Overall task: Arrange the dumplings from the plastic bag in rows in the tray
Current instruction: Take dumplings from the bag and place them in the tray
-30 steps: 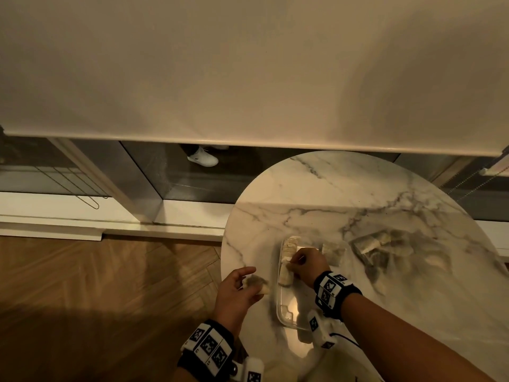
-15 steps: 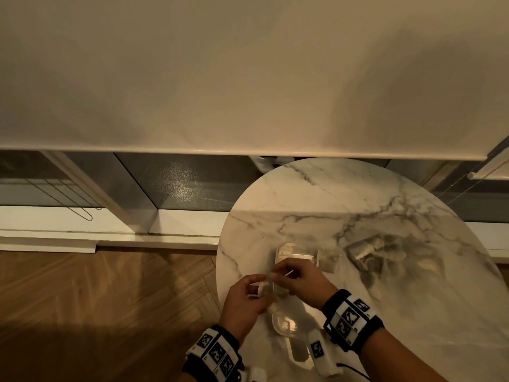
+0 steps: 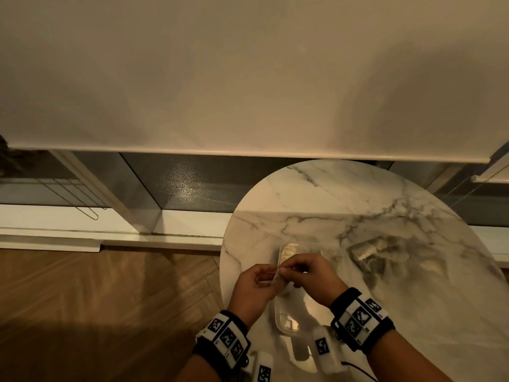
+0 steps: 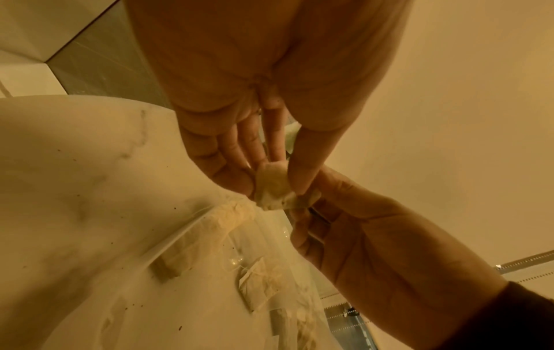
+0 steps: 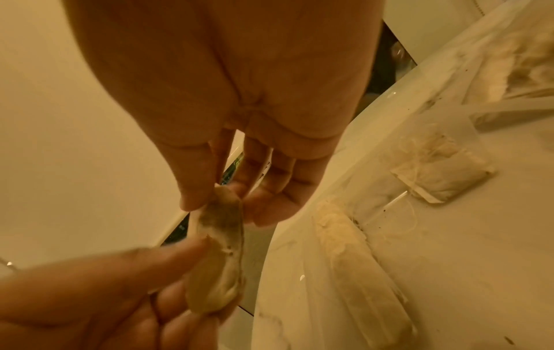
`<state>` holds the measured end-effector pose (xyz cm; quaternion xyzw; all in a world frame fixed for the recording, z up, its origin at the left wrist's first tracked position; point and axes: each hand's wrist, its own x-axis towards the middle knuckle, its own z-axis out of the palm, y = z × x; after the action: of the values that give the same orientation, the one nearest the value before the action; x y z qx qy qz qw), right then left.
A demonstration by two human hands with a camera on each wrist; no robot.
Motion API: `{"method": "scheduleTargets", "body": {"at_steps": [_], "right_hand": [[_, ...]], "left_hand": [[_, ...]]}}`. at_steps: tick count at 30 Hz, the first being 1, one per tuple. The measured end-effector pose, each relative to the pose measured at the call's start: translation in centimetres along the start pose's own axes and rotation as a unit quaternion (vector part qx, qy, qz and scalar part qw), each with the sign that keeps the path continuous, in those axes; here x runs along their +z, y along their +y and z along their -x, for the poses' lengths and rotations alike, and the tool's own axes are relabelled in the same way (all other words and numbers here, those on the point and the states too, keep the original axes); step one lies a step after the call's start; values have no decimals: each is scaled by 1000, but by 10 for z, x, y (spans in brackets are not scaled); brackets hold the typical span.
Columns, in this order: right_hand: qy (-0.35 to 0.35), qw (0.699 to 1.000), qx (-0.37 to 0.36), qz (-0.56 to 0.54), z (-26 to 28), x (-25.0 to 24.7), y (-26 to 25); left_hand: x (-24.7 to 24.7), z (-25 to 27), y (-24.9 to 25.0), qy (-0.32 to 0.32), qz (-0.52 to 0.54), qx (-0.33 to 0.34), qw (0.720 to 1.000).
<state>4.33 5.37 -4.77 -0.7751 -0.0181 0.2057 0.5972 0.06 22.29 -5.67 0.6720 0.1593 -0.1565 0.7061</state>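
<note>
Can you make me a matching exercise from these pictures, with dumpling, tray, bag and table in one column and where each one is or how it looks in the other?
Things:
1. dumpling
2. tray
3. bag
4. table

Places or states:
A. round marble top that everything rests on
B. pinched between the left hand and the right hand
C. clear, lying on the right part of the table
D. clear, under both hands, a few dumplings inside

Pairs: 1-B, 2-D, 3-C, 4-A
</note>
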Motion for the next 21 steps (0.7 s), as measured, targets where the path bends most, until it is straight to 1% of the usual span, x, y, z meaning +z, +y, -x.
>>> {"method": "scheduleTargets", "body": {"at_steps": [5,9,11,13,14,15,17,18,19,21], "right_hand": [[29,998,20,-45,-2,-6,-3],[2,997,42,-57,-2,-10,-3],[-1,997,41,-64,0,-14,-4],[9,998,40,-50,1,-18,-4],[22,999,40,-22,1,-20,-2],[38,998,39,22,0,-22,0],[60,989,37,127,-2,-27,4],[51,987,44,147,-2,-29,6],[32,989,55,134,-3,-30,7],[-12,990,84,114,-5,-29,10]], "left_hand": [[0,0,-6,-5,-7,2,1000],[-1,-2,-8,-2,8,10,1000],[-1,-3,-8,4,11,8,1000],[-1,-5,-10,21,4,2,1000],[-1,-5,-11,35,-9,0,999],[-2,-6,-14,51,-37,3,998],[-3,-7,-21,67,-137,9,988],[-4,-8,-26,64,-191,8,979],[-4,-9,-31,55,-236,1,970],[-5,-13,-40,36,-280,-27,959]]}}
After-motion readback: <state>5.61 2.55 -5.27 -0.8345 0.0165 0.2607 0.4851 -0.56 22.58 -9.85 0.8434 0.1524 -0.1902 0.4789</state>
